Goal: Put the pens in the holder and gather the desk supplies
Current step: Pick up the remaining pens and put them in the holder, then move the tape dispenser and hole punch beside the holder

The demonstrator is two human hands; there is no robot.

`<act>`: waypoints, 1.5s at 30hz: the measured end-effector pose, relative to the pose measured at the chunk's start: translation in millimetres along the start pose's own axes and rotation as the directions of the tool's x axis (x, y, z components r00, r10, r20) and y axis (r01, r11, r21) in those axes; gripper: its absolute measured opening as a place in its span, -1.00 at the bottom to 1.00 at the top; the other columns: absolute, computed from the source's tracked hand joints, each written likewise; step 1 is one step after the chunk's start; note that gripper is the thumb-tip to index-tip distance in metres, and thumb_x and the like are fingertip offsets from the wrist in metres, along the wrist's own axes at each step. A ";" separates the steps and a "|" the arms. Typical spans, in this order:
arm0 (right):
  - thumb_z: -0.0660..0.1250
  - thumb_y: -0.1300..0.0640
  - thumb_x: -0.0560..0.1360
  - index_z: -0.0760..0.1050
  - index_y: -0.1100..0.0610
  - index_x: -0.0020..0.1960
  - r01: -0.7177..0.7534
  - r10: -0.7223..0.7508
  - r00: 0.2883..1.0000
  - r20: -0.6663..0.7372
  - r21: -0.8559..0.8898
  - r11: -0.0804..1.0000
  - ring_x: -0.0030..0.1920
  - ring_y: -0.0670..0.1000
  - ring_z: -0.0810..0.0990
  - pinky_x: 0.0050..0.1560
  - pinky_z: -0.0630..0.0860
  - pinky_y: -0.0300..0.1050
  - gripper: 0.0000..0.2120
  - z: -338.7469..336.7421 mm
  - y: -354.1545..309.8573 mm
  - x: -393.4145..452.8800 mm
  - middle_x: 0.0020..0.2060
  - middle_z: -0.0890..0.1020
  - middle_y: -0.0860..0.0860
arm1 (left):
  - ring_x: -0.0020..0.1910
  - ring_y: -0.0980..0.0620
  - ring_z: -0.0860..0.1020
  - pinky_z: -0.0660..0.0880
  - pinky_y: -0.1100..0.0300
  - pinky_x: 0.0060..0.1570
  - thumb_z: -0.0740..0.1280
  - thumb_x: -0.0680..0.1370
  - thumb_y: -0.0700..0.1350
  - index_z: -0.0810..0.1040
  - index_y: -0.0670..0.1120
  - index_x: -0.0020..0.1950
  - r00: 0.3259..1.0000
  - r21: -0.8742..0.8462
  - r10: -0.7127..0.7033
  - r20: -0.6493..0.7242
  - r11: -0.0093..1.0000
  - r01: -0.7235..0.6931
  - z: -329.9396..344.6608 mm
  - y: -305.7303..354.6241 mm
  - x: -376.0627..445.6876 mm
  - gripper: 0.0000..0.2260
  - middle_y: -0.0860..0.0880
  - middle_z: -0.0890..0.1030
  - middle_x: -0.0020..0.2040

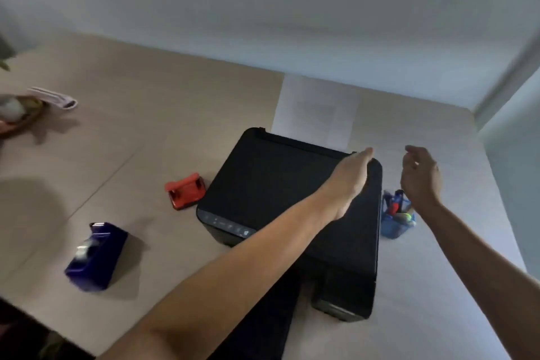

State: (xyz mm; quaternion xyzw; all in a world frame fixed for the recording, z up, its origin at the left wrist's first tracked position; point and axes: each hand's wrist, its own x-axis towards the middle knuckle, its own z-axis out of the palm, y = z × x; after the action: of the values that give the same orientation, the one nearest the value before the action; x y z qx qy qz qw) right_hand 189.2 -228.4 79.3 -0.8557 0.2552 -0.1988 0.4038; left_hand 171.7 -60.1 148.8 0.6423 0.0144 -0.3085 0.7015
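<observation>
A blue mesh pen holder (393, 223) stands right of the black printer, with several pens and markers inside it. My right hand (420, 177) hovers just above and behind the holder, fingers apart, holding nothing. My left hand (349, 181) reaches across the printer's top, flat and empty, its fingertips at the printer's back right corner. A red hole punch (185, 190) lies left of the printer. A dark blue tape dispenser (95, 256) sits at the front left of the desk.
The black printer (271, 184) fills the desk's middle, with a white paper sheet (315, 109) behind it. A wooden bowl with objects (17, 114) and a pale cloth (55, 98) lie far left. The wall runs along the back and right.
</observation>
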 end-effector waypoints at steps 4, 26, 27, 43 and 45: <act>0.16 0.13 0.54 0.48 0.12 0.21 0.171 -0.174 0.973 0.150 0.031 0.985 0.07 0.21 0.60 0.08 0.51 0.06 -0.72 62.8 -76.4 -27.8 0.11 0.63 0.19 | 0.17 0.06 0.48 0.40 0.13 0.23 0.20 0.60 0.04 0.51 -0.02 0.21 0.974 0.180 0.169 -0.148 0.973 -0.141 -137.3 -14.1 -52.2 -0.74 0.02 0.52 0.13; 0.15 0.28 0.45 0.32 0.04 0.28 0.668 -0.001 0.511 0.860 -0.396 0.630 0.25 0.36 0.33 0.30 0.39 0.13 -0.59 448.9 -183.7 -193.9 0.25 0.28 0.27 | -0.03 -0.18 0.61 0.55 0.06 -0.15 0.44 0.35 -0.07 0.44 -0.09 0.21 0.631 0.413 -0.012 -0.776 0.747 0.521 -503.0 -212.7 -181.4 -0.54 -0.11 0.64 -0.02; 0.11 0.28 0.46 0.33 0.06 0.27 0.668 0.018 0.512 0.859 -0.411 0.621 0.23 0.36 0.36 0.29 0.41 0.14 -0.60 451.8 -186.1 -194.6 0.24 0.30 0.27 | -0.03 -0.18 0.61 0.55 0.05 -0.14 0.44 0.35 -0.07 0.45 -0.09 0.20 0.633 0.408 -0.016 -0.774 0.752 0.517 -507.6 -212.0 -181.7 -0.55 -0.10 0.64 -0.03; 0.07 -0.11 0.61 0.35 0.10 0.29 -0.048 -0.037 0.559 0.828 0.077 0.996 0.00 0.08 0.64 0.06 0.61 0.09 -0.62 237.7 -245.7 -129.9 0.15 0.57 0.09 | 0.01 -0.12 0.69 0.68 0.12 -0.23 0.57 0.13 -0.06 0.54 -0.19 -0.07 0.925 -0.171 -0.032 -0.379 0.985 -0.036 -424.6 -65.3 -168.8 -0.54 -0.11 0.72 -0.08; 0.08 -0.10 0.61 0.32 0.13 0.33 -0.072 -0.058 0.619 0.783 0.129 0.989 0.08 0.13 0.63 0.07 0.60 0.08 -0.59 174.1 -232.9 -111.3 0.19 0.58 0.13 | 0.02 -0.12 0.69 0.66 0.07 -0.11 0.55 0.21 -0.10 0.55 -0.23 -0.01 0.963 -0.104 0.054 -0.265 0.991 -0.084 -370.1 -39.1 -163.6 -0.57 -0.15 0.71 -0.02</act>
State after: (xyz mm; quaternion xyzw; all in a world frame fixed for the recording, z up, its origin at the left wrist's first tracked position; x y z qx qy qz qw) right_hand 260.6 67.3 145.4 -0.8232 0.0412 0.1779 0.5376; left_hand 160.9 345.1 117.5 0.6363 0.1020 -0.1949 0.7394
